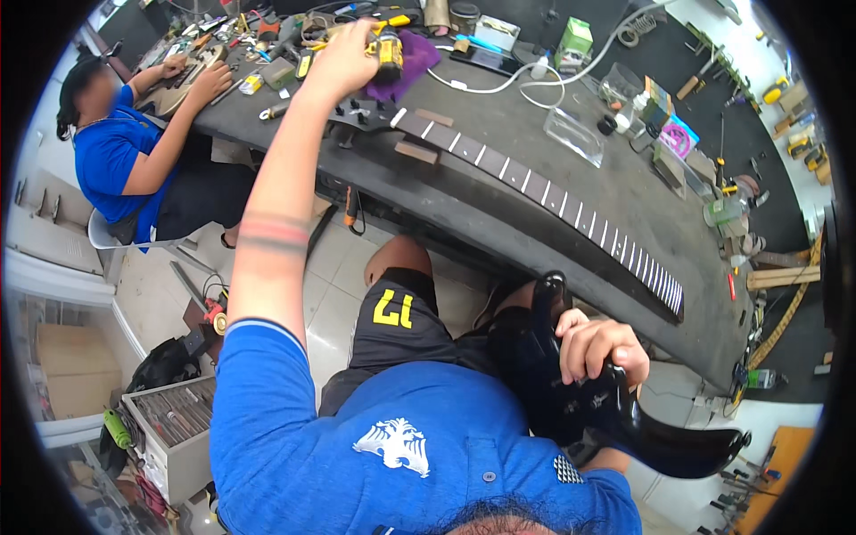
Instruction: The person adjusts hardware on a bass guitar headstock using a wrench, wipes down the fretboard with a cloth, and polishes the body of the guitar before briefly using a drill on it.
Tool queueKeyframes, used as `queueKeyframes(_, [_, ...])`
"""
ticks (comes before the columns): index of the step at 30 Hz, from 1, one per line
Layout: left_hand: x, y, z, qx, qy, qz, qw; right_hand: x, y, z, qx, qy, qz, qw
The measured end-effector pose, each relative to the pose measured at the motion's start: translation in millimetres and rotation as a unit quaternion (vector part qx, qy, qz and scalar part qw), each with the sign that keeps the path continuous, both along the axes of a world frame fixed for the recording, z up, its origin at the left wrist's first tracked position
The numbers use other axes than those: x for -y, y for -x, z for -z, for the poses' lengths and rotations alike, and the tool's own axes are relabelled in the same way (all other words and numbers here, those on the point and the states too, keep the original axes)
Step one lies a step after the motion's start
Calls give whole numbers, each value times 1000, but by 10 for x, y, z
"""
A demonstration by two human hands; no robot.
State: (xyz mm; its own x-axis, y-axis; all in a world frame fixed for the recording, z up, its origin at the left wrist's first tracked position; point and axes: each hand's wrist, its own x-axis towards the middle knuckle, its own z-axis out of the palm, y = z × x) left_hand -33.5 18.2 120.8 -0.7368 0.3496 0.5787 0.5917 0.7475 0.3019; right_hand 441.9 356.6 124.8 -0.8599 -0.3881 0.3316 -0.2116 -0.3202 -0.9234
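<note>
At the far side of the workbench, my left hand [346,61] is closed round a yellow and black cordless drill [389,59], with a purple cloth [417,62] beneath and beside it. My fingertips are partly hidden behind the hand. My right hand [603,349] grips a glossy black guitar body [682,441], which rests against my lap and side. A guitar neck [535,185] with a dark fretboard and pale frets lies on the bench, apart from both hands. Small wood blocks [416,152] sit at its narrow end.
A white cable [490,89] loops over the dark workbench [473,98]. Near it lie a clear plastic tray [573,136] and several bottles and boxes. At the left, a person in blue [116,165] handles another guitar body [183,83]. A drawer unit [169,437] stands at lower left.
</note>
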Motion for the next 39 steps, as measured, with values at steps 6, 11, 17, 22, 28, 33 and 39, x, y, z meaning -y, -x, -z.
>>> queueKeyframes(6, [168, 588, 142, 161, 286, -84, 941, 99, 4, 54, 1, 0, 94, 996])
queueKeyframes(11, [526, 543, 165, 111, 196, -65, 972, 70, 96, 101, -6, -36, 42, 998])
queueKeyframes(17, [1093, 516, 14, 50, 225, -116, 966, 86, 134, 86, 12, -44, 64, 997])
queueKeyframes(22, [1366, 693, 360, 75, 200, -188, 959, 160, 187, 66, 21, -41, 92, 995])
queueKeyframes(28, [88, 592, 101, 102, 140, 53, 983, 204, 214, 123, 11, -27, 107, 994])
queueKeyframes(33, [-340, 899, 125, 134, 361, 10, 923, 172, 166, 149, 32, -2, 151, 988])
queueKeyframes(39, [693, 1572, -437, -216, 124, 65, 966, 58, 174, 154, 5, 11, 102, 995])
